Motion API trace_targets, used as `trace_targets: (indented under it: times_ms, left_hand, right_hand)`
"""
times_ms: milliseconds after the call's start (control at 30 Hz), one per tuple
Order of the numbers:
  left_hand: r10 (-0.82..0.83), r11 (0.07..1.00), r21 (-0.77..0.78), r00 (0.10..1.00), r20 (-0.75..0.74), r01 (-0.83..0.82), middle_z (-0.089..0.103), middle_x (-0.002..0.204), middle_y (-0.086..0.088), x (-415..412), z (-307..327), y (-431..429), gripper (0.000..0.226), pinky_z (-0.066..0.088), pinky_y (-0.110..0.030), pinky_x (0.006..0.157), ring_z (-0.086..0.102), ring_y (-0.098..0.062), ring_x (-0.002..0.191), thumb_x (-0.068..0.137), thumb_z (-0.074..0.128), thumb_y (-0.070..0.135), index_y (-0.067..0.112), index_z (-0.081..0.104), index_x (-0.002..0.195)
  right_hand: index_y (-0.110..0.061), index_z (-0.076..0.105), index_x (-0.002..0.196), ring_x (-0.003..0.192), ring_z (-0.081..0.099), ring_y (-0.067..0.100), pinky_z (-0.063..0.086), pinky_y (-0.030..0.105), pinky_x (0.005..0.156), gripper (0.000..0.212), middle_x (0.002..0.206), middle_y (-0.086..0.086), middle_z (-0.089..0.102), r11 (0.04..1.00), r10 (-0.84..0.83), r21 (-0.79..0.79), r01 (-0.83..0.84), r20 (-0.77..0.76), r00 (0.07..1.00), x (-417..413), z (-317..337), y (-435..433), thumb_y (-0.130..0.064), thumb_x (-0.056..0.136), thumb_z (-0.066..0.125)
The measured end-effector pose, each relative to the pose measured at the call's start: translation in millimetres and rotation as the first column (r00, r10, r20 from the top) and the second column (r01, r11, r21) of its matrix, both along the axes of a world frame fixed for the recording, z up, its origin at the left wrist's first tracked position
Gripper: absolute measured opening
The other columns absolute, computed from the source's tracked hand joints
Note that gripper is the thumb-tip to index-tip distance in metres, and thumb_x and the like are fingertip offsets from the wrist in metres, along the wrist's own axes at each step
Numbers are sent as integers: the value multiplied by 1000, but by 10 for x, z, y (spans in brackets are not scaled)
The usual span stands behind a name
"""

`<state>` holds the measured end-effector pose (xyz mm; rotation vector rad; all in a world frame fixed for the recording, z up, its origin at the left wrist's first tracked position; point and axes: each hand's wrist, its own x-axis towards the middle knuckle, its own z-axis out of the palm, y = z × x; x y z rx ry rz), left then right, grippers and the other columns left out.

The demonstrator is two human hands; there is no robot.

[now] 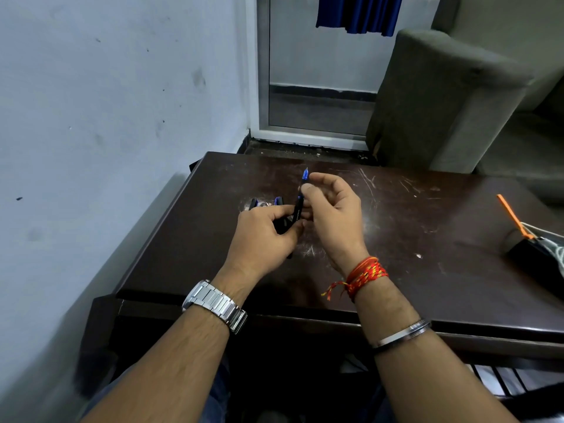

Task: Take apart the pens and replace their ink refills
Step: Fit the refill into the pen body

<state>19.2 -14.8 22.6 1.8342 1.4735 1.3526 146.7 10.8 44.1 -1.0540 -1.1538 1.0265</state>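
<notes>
Above the dark wooden table I hold a black pen barrel upright and tilted, my left hand gripping its lower part. My right hand pinches the blue tip section at the barrel's top between thumb and forefinger. A gap shows between the blue tip and the black barrel, partly hidden by my thumb. More pen parts, black and blue, lie on the table just behind my left hand, partly hidden by it.
A black object with an orange strip lies at the table's right edge. A grey sofa arm stands beyond the far edge, the wall runs along the left side, and a glass door is behind.
</notes>
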Motion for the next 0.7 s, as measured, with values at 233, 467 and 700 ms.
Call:
trace_targets:
  times_ms: [233,467,700]
  left_hand:
    - [-4,1000,0,1000,15,4,72,74,17,15,2,-7,24,55,-15,65,70,-1,75,83,78,15,27,79,104]
    - [-2,1000,-13,1000,-10,2,70,72,20,-6,3,-4,18,50,-9,61,69,4,73,83,77,18,23,79,100]
    - [-2,1000,3,1000,10,2,65,67,29,3,3,-9,21,47,-4,62,67,11,73,83,78,16,26,80,101]
  right_hand:
    - [-23,64,105,75,68,10,56,29,64,18,87,2,77,1000,18,-12,-17,26,1000,-6,0,10,-9,93,61]
    - [-31,62,101,83,65,8,58,25,72,25,91,-4,68,998,-46,54,38,150,988,-18,-51,-3,-26,83,78]
    - [-26,66,103,81,68,13,55,27,63,16,93,2,77,1000,8,-6,-8,2,1000,-29,-28,6,-14,94,61]
